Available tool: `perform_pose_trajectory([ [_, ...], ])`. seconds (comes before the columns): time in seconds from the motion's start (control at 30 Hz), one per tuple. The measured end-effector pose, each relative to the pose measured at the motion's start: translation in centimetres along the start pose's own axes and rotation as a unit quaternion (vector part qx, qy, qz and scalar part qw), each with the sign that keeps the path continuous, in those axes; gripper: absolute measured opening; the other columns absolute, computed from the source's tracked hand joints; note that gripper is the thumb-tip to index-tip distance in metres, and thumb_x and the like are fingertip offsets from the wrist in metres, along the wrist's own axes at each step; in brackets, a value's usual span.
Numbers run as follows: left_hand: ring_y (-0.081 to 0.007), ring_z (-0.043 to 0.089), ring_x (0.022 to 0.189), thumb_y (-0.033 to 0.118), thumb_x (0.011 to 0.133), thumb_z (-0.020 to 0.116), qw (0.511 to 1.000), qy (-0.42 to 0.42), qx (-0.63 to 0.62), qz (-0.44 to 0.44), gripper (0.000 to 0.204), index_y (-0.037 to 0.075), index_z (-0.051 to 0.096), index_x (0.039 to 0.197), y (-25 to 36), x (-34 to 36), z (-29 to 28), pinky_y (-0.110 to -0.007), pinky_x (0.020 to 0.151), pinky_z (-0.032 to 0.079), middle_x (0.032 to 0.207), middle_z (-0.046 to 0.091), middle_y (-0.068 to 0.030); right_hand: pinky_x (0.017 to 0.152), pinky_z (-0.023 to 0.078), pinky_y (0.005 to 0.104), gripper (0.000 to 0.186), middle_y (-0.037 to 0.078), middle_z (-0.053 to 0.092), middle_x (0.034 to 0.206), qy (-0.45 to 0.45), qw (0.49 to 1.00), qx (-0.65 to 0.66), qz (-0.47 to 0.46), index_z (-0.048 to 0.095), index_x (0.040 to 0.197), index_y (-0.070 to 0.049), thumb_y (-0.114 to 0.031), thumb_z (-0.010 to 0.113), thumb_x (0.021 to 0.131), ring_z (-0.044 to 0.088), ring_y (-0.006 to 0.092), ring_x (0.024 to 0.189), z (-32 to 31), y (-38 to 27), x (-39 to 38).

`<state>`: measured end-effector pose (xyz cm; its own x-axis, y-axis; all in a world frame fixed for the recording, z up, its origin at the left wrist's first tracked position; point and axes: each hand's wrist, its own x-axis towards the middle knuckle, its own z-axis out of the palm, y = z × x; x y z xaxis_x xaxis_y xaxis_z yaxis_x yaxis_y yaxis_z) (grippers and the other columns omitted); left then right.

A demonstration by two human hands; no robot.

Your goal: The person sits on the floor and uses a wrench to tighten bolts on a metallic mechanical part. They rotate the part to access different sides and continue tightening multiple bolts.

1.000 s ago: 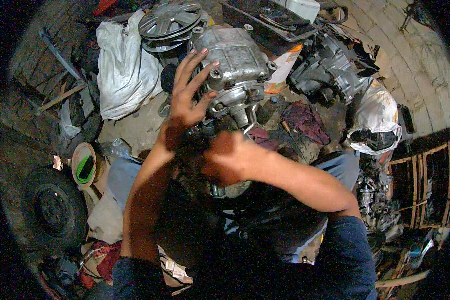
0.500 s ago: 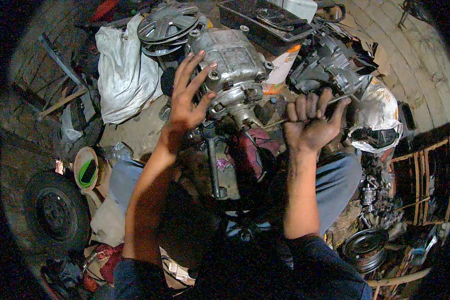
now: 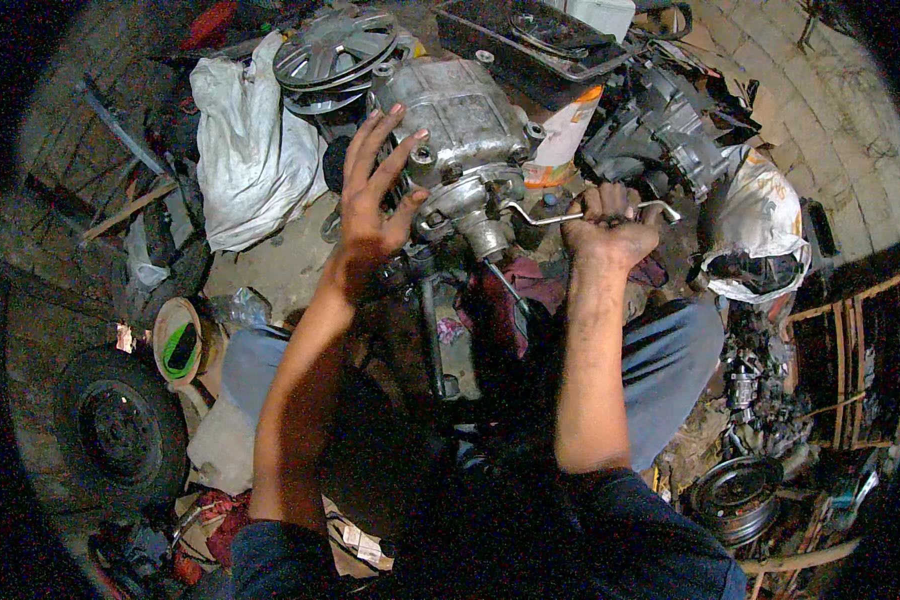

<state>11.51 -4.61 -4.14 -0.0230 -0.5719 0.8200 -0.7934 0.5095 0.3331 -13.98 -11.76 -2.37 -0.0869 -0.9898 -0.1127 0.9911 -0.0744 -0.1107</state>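
Observation:
A grey metal gearbox-like housing (image 3: 460, 105) with bolt lugs stands before me, its round flange and short neck (image 3: 482, 238) toward me. Spread along its left side, the fingers of my left hand (image 3: 378, 195) rest against it, thumb near the flange. My right hand (image 3: 612, 228) is wrapped round a slim offset wrench (image 3: 550, 219). The wrench's left end meets the flange's right side; its other bent end sticks out past my knuckles. A thin metal rod (image 3: 507, 286) slants down from the neck.
Dark red cloth (image 3: 540, 285) lies under the neck. Behind stand stacked wheel covers (image 3: 335, 48), a black tray (image 3: 470, 35) and another metal casing (image 3: 660, 130). White sacks (image 3: 255, 150) flank the work. A tyre (image 3: 120, 430) lies left, a steel rim (image 3: 735, 495) right.
My right hand has moved down and slightly left, its fingers closing round the wrench. The wrench now lies nearly level, with its end at the flange. My left hand stays almost in place.

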Motion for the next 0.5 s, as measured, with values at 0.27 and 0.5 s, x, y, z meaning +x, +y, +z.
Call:
perform_pose_trajectory([
  [0.27,-0.0403,0.035,0.142,0.014,0.079,0.072,1.0,0.024,-0.006,0.012,0.059,0.013,0.06,0.137,-0.4,-0.1,0.6,-0.05,0.118,0.027,0.153,0.043,-0.0136,0.046,0.013,0.0286,0.052,-0.002,0.025,0.055,0.189,0.98,0.052,0.012,0.03,0.06,-0.017,-0.049,0.037,0.101,0.019,0.0127,0.049,-0.3,1.0,0.6],
  [0.5,-0.0403,0.035,0.142,0.017,0.081,0.072,1.0,0.022,-0.002,0.011,0.057,0.013,0.06,0.137,-0.2,-0.2,0.5,-0.05,0.118,0.027,0.152,0.044,-0.0137,0.047,0.016,0.0293,0.06,-0.004,0.025,0.054,-0.208,0.966,-0.155,0.016,0.033,0.061,-0.016,-0.06,0.039,0.101,0.019,0.0119,0.048,5.8,1.0,-3.3],
])
